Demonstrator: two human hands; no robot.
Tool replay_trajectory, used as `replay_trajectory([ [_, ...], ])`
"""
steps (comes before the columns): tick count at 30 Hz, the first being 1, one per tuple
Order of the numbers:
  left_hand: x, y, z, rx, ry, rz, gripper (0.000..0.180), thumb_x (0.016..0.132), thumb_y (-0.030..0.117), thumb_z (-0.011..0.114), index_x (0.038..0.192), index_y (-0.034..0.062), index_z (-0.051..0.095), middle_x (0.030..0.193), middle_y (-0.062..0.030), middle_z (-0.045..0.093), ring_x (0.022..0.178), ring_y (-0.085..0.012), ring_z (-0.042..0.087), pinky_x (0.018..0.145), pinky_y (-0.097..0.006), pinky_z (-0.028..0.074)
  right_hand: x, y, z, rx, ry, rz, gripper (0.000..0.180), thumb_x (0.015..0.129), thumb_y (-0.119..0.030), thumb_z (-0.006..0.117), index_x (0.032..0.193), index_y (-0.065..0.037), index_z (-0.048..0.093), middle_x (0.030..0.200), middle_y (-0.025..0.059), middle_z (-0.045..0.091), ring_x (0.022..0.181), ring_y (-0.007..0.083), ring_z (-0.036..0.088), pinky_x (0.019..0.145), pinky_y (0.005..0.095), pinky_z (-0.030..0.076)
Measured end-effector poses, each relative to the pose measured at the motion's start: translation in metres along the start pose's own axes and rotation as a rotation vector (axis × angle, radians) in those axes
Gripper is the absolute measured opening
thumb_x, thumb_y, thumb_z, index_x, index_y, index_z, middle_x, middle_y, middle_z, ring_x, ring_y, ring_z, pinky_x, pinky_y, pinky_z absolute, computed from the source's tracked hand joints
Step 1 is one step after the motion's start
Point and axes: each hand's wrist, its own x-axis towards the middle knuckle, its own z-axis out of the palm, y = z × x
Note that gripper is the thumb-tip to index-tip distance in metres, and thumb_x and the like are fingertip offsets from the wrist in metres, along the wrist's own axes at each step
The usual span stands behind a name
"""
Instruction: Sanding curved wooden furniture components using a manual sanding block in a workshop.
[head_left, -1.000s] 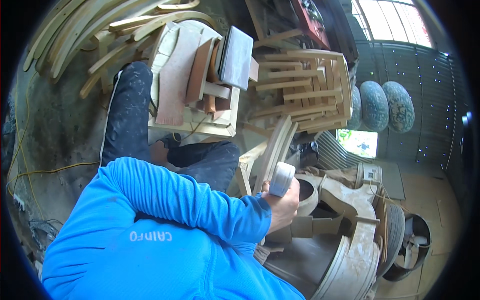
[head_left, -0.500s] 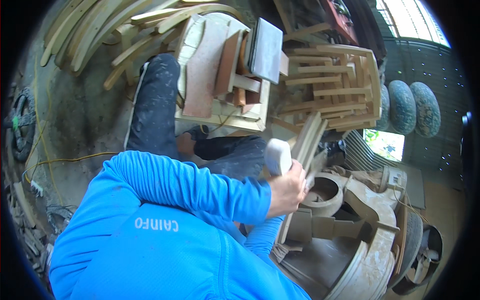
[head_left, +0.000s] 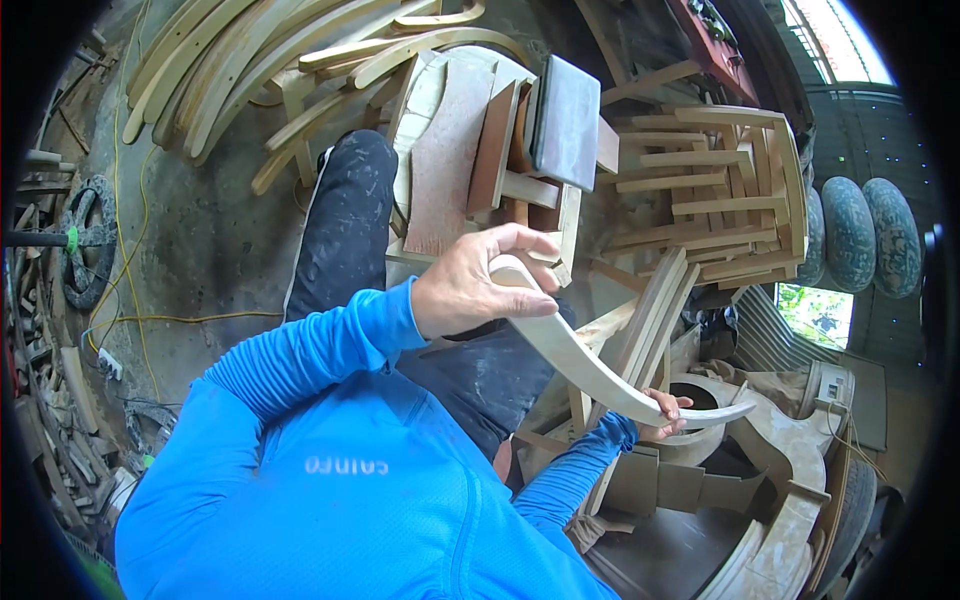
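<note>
A pale curved wooden piece (head_left: 585,365), like a chair part, slants from the middle of the head view down to the right. My left hand (head_left: 475,280) holds its thicker upper end, the thumb on the near face and the fingers curled over the far edge. Farther along, near the thin tip, my right hand (head_left: 665,412) grips it from below, its palm partly hidden behind the wood. The tip passes in front of a dusty machine (head_left: 800,460) with a round opening.
Curved wooden parts (head_left: 215,75) lie heaped at the far left. A bench (head_left: 440,165) beyond my knees bears boards and a flat grey-topped block (head_left: 568,122). Slatted wooden frames (head_left: 720,180) are stacked at right. A yellow cord (head_left: 200,318) crosses the floor.
The curved piece has swung from nearly end-on to lengthwise across the view. My left hand has moved up and left with its thick end; my right hand has come into sight near the tip.
</note>
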Motion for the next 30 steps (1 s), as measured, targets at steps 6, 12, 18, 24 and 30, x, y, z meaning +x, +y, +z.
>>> replay_trajectory([
  [6,-0.001,0.004,0.037,-0.062,-0.184,0.253,0.035,0.087,0.015,0.085,0.117,0.0026,0.070,0.117,-0.0101,0.072,0.111,-0.0172,0.068,0.099,-0.032,0.055,0.034,-0.013,0.006,-0.197,0.437,0.009,0.050,0.091,-0.039,0.076,0.114,-0.002,0.053,0.098,0.0093,0.062,0.077,0.0177,0.065,0.072,0.0323,0.062],
  [12,0.000,0.002,0.053,-0.319,-0.283,0.221,0.055,0.084,0.014,0.088,0.130,0.0033,0.060,0.128,-0.0141,0.068,0.124,-0.0210,0.063,0.107,-0.036,0.049,0.038,-0.003,-0.024,-0.036,0.616,0.144,0.033,0.081,-0.027,0.083,0.082,-0.012,0.054,0.071,-0.0023,0.058,0.059,0.0097,0.060,0.057,0.0248,0.057],
  [18,-0.003,-0.020,0.046,-0.426,-0.340,0.239,0.052,0.090,0.026,0.083,0.132,0.0054,0.061,0.138,-0.0167,0.060,0.132,-0.0243,0.056,0.111,-0.039,0.046,0.040,-0.008,-0.026,0.081,0.441,0.045,0.032,0.082,-0.021,0.079,0.070,-0.016,0.050,0.060,-0.0049,0.058,0.053,0.0081,0.062,0.054,0.0239,0.058],
  [24,-0.009,-0.024,0.042,-0.525,-0.378,0.131,0.044,0.108,0.041,0.051,0.124,0.0036,0.067,0.145,-0.0218,0.055,0.128,-0.0279,0.056,0.097,-0.041,0.050,0.036,-0.007,0.001,0.061,0.310,-0.036,0.027,0.081,-0.022,0.076,0.066,-0.015,0.055,0.058,-0.0011,0.062,0.052,0.0124,0.064,0.053,0.0247,0.058],
  [30,-0.006,-0.028,0.048,-0.689,-0.328,0.066,0.056,0.111,0.042,0.036,0.117,-0.0040,0.067,0.137,-0.0298,0.060,0.126,-0.0343,0.060,0.104,-0.044,0.050,0.037,-0.014,0.014,0.037,0.318,-0.150,0.029,0.077,-0.017,0.078,0.066,-0.014,0.051,0.061,-0.0048,0.061,0.049,0.0109,0.063,0.051,0.0233,0.059],
])
